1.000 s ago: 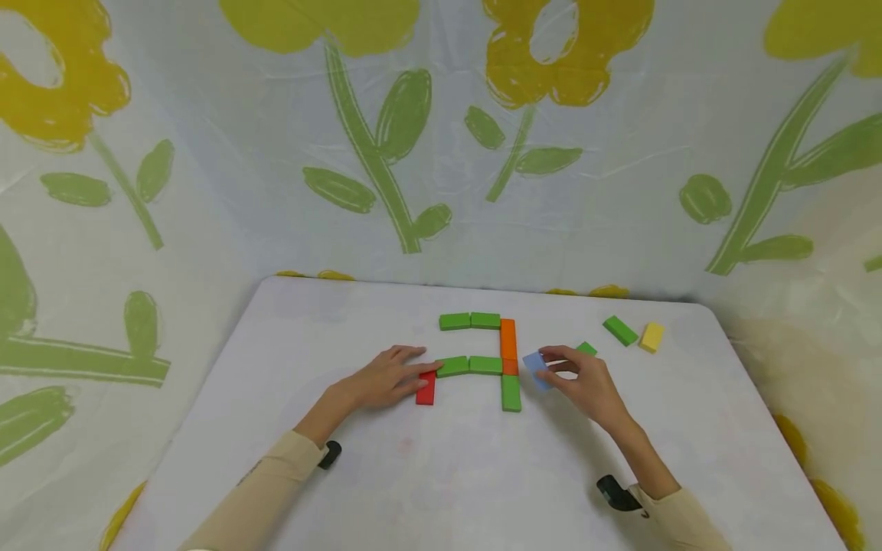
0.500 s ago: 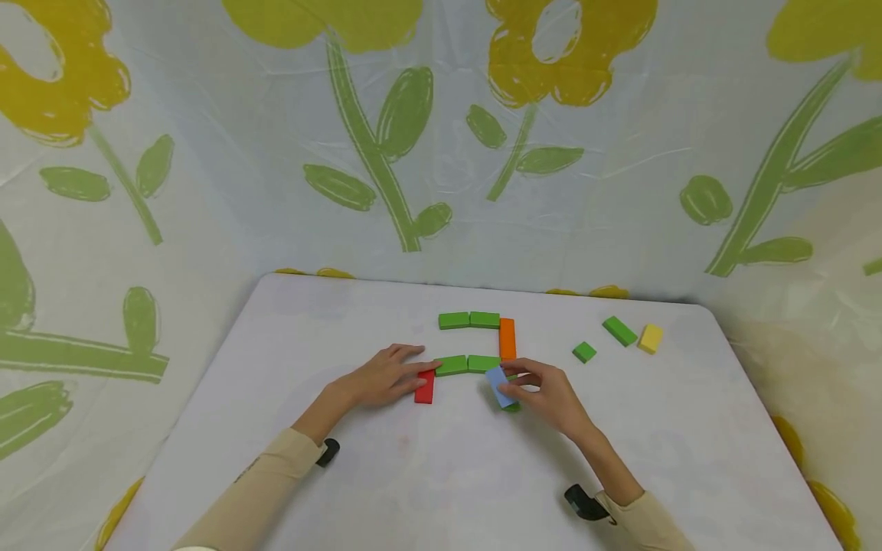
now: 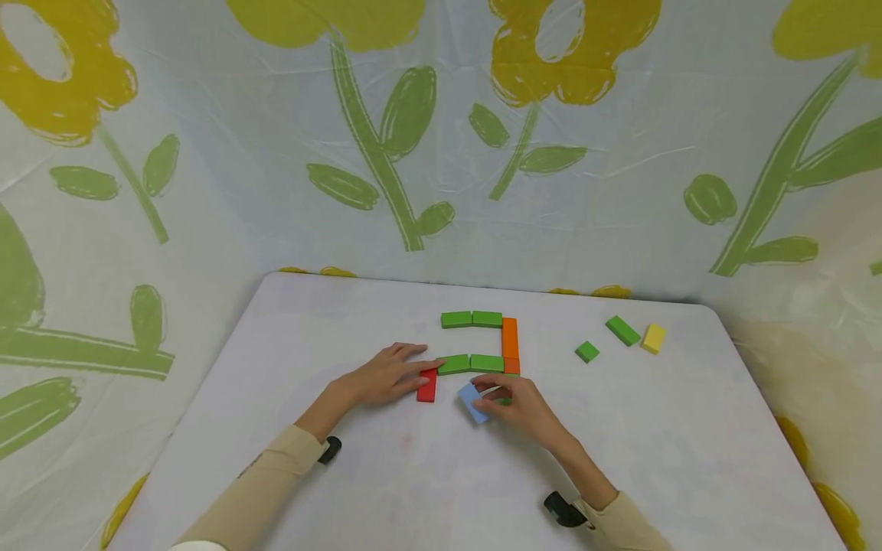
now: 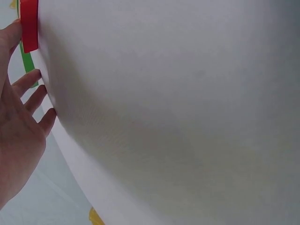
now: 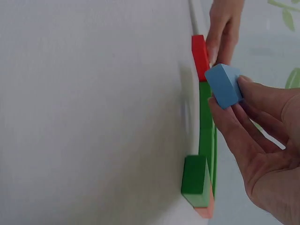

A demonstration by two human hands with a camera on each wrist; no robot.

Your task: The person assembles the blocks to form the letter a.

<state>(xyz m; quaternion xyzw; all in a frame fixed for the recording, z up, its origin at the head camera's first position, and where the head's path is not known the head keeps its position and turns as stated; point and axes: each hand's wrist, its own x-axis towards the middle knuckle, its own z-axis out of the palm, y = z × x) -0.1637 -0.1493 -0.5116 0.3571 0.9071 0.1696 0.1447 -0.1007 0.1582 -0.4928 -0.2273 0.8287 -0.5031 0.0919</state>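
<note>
My right hand (image 3: pixel 525 412) pinches a light blue block (image 3: pixel 472 402) between thumb and fingertips, tilted and apart from the table in the right wrist view. My left hand (image 3: pixel 387 378) rests with fingers spread at a red block (image 3: pixel 427 389), its fingertips reaching the left end of a green block (image 3: pixel 453 365). Another green block (image 3: pixel 486 364) continues that row to an orange block (image 3: pixel 510 337) and a smaller orange piece (image 3: pixel 511 366). A green block (image 5: pixel 196 176) below them is mostly hidden behind my right hand in the head view.
Two green blocks (image 3: pixel 472 319) form a row further back, meeting the orange block. Off to the right lie a small green block (image 3: pixel 587 352), a longer green block (image 3: pixel 623 330) and a yellow block (image 3: pixel 653 338). Flowered cloth (image 3: pixel 441 153) surrounds the white table (image 3: pixel 331 321).
My right hand has carried the blue block leftward, past the orange column, to the space below the green row. My left hand stays in place. The small green block at right is uncovered.
</note>
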